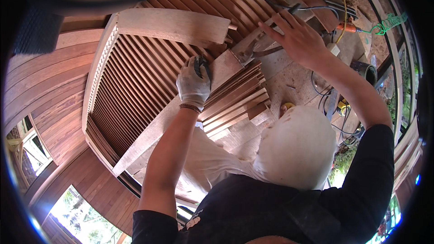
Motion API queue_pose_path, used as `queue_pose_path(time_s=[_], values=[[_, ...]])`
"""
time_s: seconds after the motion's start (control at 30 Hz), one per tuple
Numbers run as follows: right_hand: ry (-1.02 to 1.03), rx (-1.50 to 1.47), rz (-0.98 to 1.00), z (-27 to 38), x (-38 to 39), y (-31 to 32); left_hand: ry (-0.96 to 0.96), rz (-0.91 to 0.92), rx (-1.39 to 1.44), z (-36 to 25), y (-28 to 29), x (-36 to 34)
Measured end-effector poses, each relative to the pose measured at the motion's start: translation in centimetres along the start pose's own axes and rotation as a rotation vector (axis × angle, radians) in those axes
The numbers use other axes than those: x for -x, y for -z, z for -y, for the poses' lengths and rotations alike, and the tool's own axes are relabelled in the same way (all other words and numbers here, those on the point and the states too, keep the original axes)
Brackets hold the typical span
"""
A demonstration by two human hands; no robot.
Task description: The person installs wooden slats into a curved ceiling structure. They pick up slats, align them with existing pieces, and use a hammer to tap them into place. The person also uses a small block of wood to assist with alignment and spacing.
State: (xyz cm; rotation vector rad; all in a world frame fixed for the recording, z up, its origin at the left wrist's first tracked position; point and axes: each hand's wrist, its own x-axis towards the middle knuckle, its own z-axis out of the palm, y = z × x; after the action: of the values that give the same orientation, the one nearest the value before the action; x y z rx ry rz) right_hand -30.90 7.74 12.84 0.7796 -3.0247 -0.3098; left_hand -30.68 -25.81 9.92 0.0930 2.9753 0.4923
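My left hand [194, 81] wears a pale work glove with dark patches at the fingers. Its fingers are curled down at the edge of a slatted wooden panel [140, 77], beside a long light board [156, 126] that crosses the slats. What those fingers hold, if anything, is hidden. Bare and spread, my right hand [300, 38] reaches over the far end of the same board line, fingers stretched out flat. A metal piece [245, 56] lies between the two hands. A wide, slightly curved board [176, 25] rests on the panel beyond my left hand.
Thin wooden strips [237, 97] lie stacked right of my left forearm. A green coiled hose [391, 21] with an orange fitting [347, 27], dark cables [318, 88] and a yellow cord [344, 0] are at the right. A curved plank wall [49, 77] rises at left.
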Motion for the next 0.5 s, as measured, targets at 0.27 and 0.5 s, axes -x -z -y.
queue_pose_path(time_s=[0.27, 0.5], values=[[0.092, -0.079, 0.051, -0.4, -0.6, -1.5, 0.01, 0.031, 0.011, -0.2, 0.1, -0.3], [-0.324, -0.648, 0.451, 5.2, 3.9, -2.2, -0.024, -0.025, 0.019, 0.3, -0.2, -0.3]])
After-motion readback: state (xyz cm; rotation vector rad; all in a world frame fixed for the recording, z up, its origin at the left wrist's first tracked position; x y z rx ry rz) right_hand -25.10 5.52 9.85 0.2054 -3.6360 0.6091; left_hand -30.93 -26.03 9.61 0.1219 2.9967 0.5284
